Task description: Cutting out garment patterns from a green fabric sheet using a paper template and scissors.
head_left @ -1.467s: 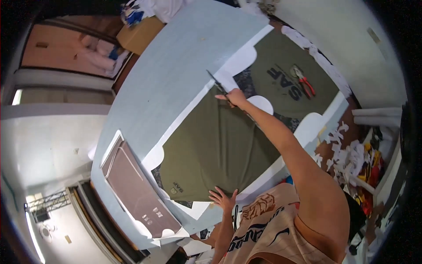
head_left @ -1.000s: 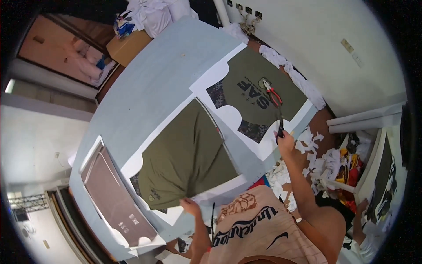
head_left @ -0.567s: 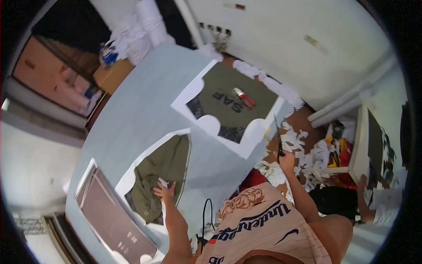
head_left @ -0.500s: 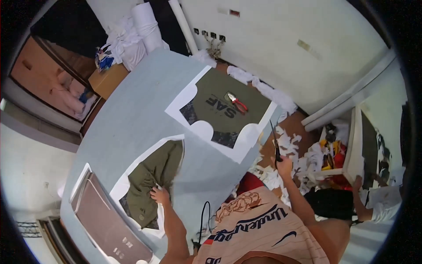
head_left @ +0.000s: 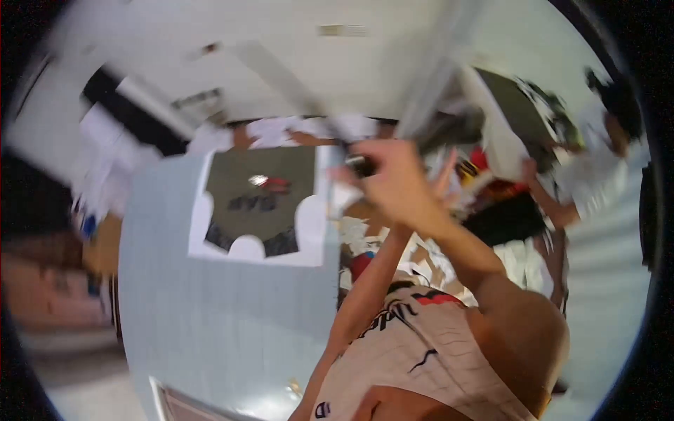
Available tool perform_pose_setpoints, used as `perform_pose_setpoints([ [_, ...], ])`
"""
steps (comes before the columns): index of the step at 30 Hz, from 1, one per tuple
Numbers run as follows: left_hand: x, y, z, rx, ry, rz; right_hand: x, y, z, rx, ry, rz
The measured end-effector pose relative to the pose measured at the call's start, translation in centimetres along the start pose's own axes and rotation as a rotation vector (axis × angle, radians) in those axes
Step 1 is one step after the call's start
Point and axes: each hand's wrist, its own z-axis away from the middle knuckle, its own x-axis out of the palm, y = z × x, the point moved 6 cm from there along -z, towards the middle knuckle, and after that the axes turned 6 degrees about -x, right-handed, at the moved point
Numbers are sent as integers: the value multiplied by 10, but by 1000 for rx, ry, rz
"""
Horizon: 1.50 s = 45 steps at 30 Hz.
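Observation:
My right hand is raised over the table's right edge, closed around the black handles of a pair of scissors, whose long blades are blurred. My left hand reaches out to the right behind my right forearm. Its visible fingers look stretched out, though partly hidden and smeared. Just beyond them is a dark, blurred, cloth-like patch. An olive fabric shirt panel with dark printing lies on white paper on the table. Pliers with red handles rest on it.
The pale blue table spreads to my left, with a framed brownish panel at its near edge. White and brown scraps litter the floor. At right, another person sits near a white-sided container. White rolls and cloth stand far left.
My view has swung right. My left hand has left the table and crossed to the right; the crumpled olive piece it held is gone from the table. The scissors have risen.

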Motion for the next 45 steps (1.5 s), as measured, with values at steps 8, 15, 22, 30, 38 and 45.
perform_pose_setpoints([
  [8,-178,-172,258,-104,422,-281,95,13,63,-145,-484,-353],
  [15,-243,-112,429,-766,1372,-1135,135,153,78,-126,-511,-151],
  [22,-307,-88,447,-875,1624,-1157,252,271,40,66,-375,-110],
  [30,-398,-107,385,-971,1940,-1219,422,232,-68,37,-283,-49],
  [38,-483,-85,411,-982,1891,-1502,469,278,-62,-379,-248,52],
  [45,-453,-95,455,-1137,1803,-1493,414,291,-49,-340,-157,-38],
])
